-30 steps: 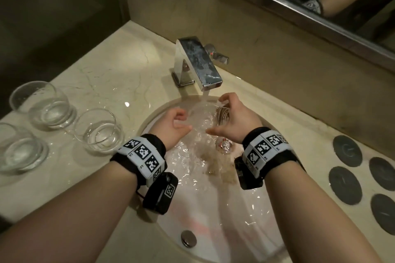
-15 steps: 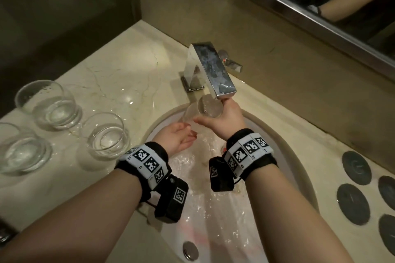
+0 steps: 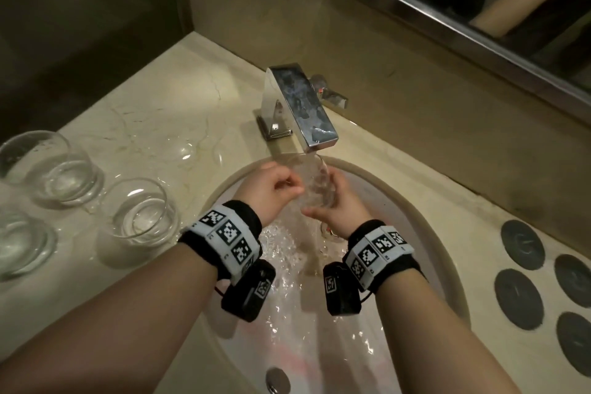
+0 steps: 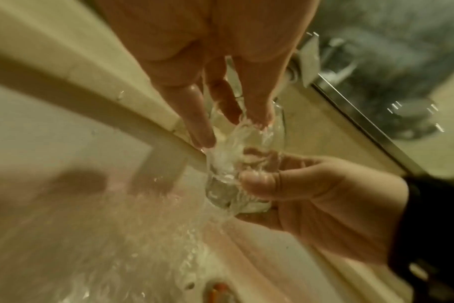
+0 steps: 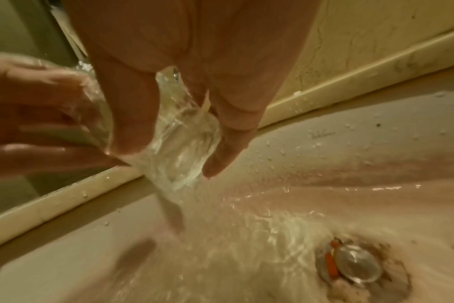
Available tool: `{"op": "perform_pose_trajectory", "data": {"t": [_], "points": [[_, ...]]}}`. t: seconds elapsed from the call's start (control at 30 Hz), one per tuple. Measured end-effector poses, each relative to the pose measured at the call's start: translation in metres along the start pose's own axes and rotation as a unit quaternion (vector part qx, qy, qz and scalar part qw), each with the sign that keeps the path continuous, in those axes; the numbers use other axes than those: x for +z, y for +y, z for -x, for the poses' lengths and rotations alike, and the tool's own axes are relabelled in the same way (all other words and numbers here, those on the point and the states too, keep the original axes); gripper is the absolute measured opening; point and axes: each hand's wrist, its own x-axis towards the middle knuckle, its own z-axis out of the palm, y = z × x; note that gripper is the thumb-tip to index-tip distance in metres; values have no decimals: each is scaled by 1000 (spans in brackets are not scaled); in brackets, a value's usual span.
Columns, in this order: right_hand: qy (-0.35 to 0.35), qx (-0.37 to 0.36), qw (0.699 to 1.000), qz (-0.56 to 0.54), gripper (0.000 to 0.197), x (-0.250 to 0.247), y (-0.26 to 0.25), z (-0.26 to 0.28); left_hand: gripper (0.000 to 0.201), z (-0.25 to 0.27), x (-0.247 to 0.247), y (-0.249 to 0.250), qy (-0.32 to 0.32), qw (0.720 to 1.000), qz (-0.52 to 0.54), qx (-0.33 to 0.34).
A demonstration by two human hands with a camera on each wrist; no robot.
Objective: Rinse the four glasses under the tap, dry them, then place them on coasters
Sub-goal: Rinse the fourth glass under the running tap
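Cream marble counter [image 3: 137,112], wet near the oval basin [image 3: 425,227]; mirror [image 3: 479,0] above a beige wall. Chrome tap [image 3: 300,105] runs onto a glass [image 3: 315,184] held over the basin: right hand [image 3: 335,208] gripping its base, left hand [image 3: 271,192] fingers pressed at its rim. Three glasses [image 3: 140,211] stand left, dark coasters [image 3: 519,294] right.

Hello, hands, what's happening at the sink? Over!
Right hand grips clear drinking glass under running chrome tap; left hand fingers rub its rim. Three clear glasses wait on counter. Nothing blocking.
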Motion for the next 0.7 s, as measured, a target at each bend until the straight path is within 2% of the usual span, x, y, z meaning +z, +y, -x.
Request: {"op": "perform_pose_trajectory", "data": {"t": [0.13,0.27,0.43,0.53,0.63,0.7], "points": [[21,-11,1000,10,82,3,1,1,10,1,3,3,-8,994,-100,40],[19,-22,999,22,84,4,-5,-2,11,-1,-1,7,-7,991,-125,44],[-15,-19,999,33,87,0,-7,0,3,-1,-4,0,-6,998,-59,13],[-56,-7,998,24,81,-21,-14,5,8,1,-3,-6,2,996,61,-59],[9,-21,1000,-10,70,-52,-34,-2,8,7,-2,-6,0,971,205,-122],[49,-30,998,5,75,-67,-54,-13,9,10,-3,-6,2,972,202,-120]]}}
